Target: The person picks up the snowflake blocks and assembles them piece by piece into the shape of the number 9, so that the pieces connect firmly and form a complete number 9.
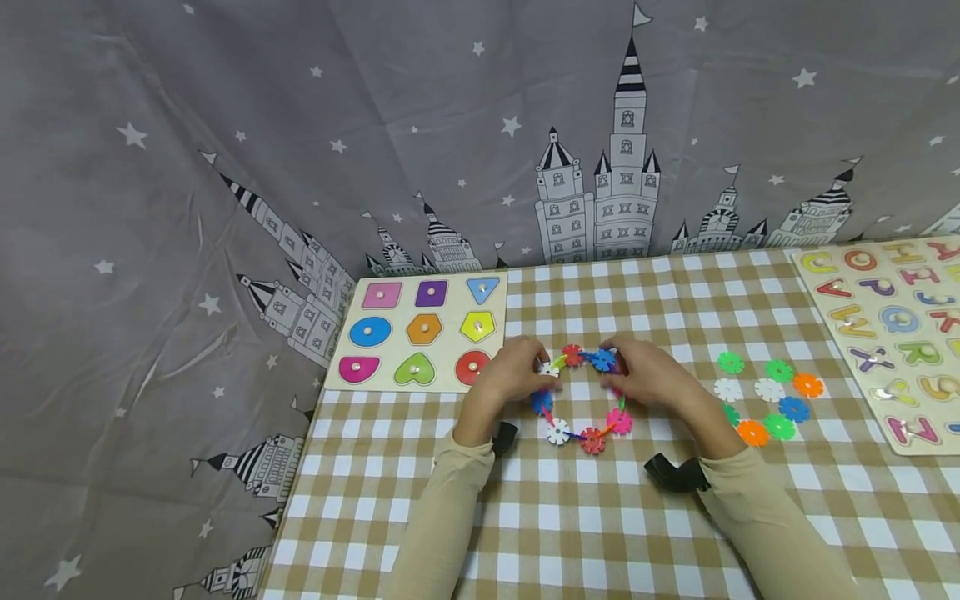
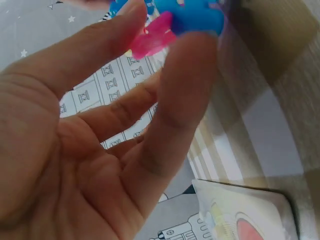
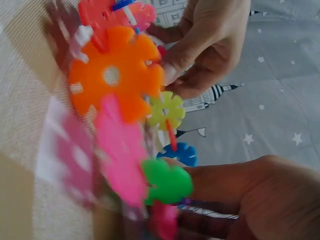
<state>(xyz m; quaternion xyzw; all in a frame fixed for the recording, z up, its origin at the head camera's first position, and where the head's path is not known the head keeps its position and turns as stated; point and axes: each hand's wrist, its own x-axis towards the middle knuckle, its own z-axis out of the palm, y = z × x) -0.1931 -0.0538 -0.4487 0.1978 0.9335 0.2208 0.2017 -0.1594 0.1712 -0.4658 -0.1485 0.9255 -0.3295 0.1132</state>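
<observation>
A closed ring of linked plastic snowflake discs in red, white, blue, pink and other colours hangs between the two hands over the checked cloth. My left hand pinches its left side near a white disc; in the left wrist view, thumb and forefinger hold a blue disc beside a pink one. My right hand grips the upper right side by a blue disc. The right wrist view shows an orange disc and a green disc close up, with the right thumb side behind the green.
Loose snowflake discs in green, white, orange and blue lie right of the right hand. A wooden shape puzzle board lies at the back left, a letter puzzle board at the far right. A grey castle-print curtain stands behind the table.
</observation>
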